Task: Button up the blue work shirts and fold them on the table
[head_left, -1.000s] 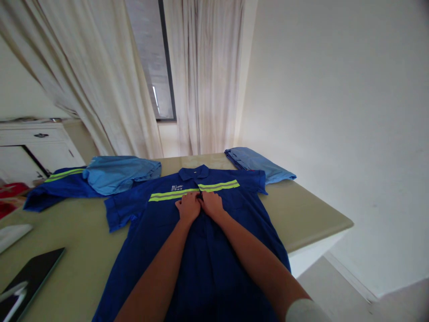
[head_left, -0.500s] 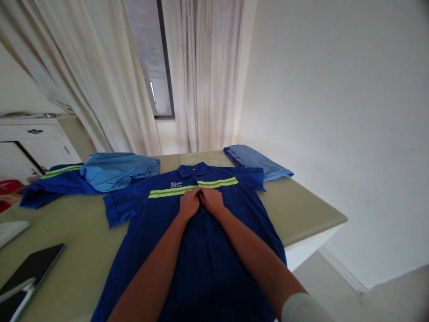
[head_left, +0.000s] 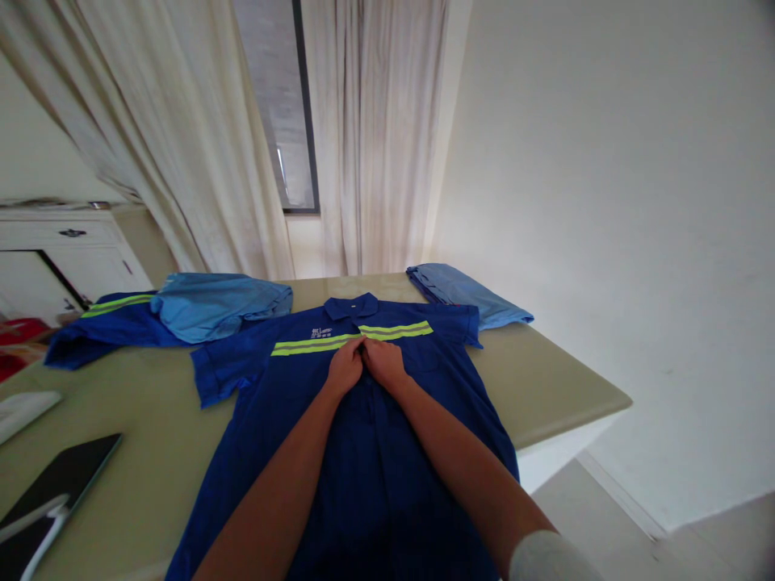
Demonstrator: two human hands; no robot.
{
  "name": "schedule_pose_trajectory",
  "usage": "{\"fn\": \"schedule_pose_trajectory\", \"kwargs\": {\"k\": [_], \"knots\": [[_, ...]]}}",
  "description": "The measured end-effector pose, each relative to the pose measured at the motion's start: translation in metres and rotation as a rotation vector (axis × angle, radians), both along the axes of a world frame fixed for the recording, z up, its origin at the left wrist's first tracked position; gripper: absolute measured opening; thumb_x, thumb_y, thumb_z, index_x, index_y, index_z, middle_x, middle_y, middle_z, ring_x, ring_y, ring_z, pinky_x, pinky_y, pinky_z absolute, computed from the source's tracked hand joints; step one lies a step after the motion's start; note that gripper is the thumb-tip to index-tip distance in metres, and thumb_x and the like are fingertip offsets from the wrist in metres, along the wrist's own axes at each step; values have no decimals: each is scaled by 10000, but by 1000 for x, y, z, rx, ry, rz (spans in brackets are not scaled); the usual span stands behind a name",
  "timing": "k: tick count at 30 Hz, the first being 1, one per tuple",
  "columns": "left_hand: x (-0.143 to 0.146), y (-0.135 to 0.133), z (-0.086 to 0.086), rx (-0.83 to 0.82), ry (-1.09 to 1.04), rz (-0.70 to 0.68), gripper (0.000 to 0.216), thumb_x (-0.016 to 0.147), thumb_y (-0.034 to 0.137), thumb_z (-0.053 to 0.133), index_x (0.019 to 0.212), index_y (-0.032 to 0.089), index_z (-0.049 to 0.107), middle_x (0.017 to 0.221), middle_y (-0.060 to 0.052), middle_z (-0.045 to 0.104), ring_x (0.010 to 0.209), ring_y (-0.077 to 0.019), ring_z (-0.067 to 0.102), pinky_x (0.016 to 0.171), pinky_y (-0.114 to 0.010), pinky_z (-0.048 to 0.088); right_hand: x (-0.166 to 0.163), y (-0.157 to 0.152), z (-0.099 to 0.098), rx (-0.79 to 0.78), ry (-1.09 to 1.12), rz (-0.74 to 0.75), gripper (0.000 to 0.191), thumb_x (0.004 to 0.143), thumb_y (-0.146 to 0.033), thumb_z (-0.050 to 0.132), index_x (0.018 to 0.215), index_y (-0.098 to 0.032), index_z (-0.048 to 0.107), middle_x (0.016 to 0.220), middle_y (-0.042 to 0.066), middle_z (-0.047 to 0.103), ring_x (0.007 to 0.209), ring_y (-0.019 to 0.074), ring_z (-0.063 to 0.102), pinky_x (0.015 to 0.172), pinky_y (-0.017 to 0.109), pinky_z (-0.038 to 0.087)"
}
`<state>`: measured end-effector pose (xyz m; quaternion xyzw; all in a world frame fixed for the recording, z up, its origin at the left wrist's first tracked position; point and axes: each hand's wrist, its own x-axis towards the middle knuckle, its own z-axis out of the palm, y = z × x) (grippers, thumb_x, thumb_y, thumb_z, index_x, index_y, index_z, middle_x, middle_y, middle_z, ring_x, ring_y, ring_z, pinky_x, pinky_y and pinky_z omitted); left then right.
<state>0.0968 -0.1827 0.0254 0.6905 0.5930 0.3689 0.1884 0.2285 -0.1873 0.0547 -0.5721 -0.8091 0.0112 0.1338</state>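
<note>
A dark blue short-sleeved work shirt lies spread front side up, its collar pointing away from me. Yellow-green reflective bands cross its chest, and a small white print sits above the left band. At the front opening, just below the bands, my left hand and my right hand meet with their fingers closed. Both pinch the shirt's front edge. Whatever lies between the fingertips, perhaps a button, is hidden by the hands.
The shirt rests on a greenish-tan table. Light blue folded garments lie back left over a dark blue striped garment; another folded blue garment lies back right. A black tablet is at front left. A wall stands right.
The view has shifted slightly, so everything sits a little further right. My hands stay together at the same spot on the shirt's front, with barely any finger movement.
</note>
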Motion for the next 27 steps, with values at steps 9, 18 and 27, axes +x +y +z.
{"fn": "schedule_pose_trajectory", "kwargs": {"k": [9, 18, 27], "knots": [[-2, 5, -5, 8, -91, -34, 628, 846, -7, 404, 1379, 209, 657, 1443, -34, 654, 1377, -172, 570, 1229, -360, 395, 3, 4, 0, 6, -10, 11, 335, 1080, -278, 379, 1292, -253, 637, 1229, 98, 742, 1053, 244, 727, 897, 340, 523], [0, -4, 6, -6, -124, -55, 737, 882, 3, 463, 1581, 219, 370, 1328, -59, 726, 1273, -149, 653, 1172, -333, 446, 7, 8, -3, -46, 66, -198, 296, 1050, -461, 498, 1132, -256, 695, 1127, 89, 755, 1048, 249, 716, 871, 334, 507], [7, -23, -1, -41, 403, 28, 513, 1015, 334, 460, 1520, 253, 489, 1620, -107, 459, 1528, -295, 374, 1276, -567, 160, 13, 8, 7, 24, 279, -119, 220, 1018, -272, 465, 1175, -247, 618, 1207, 43, 676, 1072, 167, 649, 891, 263, 463]]}}
